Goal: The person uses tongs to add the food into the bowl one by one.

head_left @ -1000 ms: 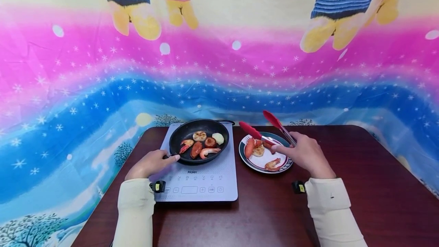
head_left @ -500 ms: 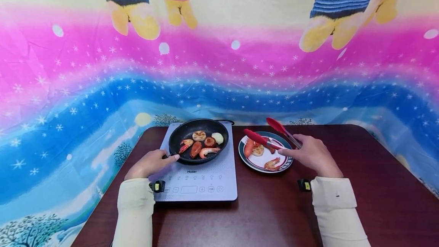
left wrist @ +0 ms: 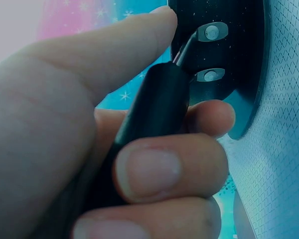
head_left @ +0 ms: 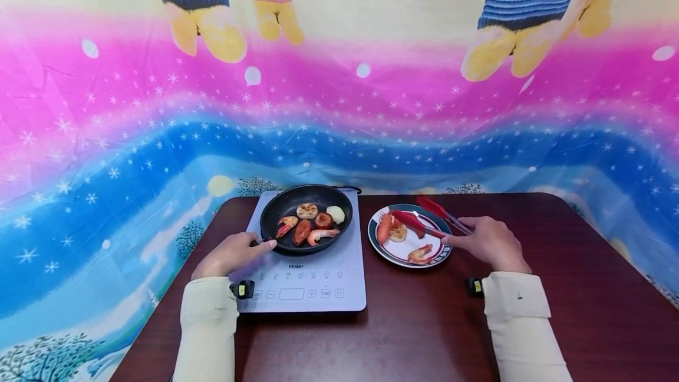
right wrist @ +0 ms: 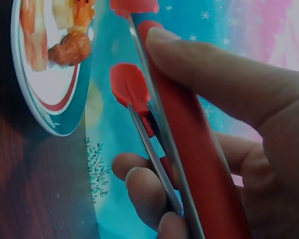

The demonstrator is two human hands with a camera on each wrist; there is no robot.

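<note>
My left hand (head_left: 233,254) grips the black handle (left wrist: 152,104) of a frying pan (head_left: 286,200). In the pan lie a lotus root slice (head_left: 307,211), two shrimp, a scored sausage (head_left: 302,232), a mushroom (head_left: 324,220) and a pale round piece (head_left: 336,214). My right hand (head_left: 490,243) holds red-tipped tongs (right wrist: 189,149), thumb on the upper arm and fingers around the lower. The tongs' tips stand apart over the far part of a plate (head_left: 403,254), with nothing between them. On the plate are a sausage (head_left: 384,230), a lotus root slice (head_left: 399,233), a shrimp (head_left: 420,254) and partly covered brown pieces.
Under the pan is a white induction cooker (head_left: 276,282) with touch buttons at its front. A black cord (head_left: 350,188) runs behind it. The dark wooden table (head_left: 414,323) reaches back to a printed cloth backdrop (head_left: 339,99).
My right hand has shifted to the right, and the tongs have come lower over the plate, their tips dropping. My left hand and the pan stay in place.
</note>
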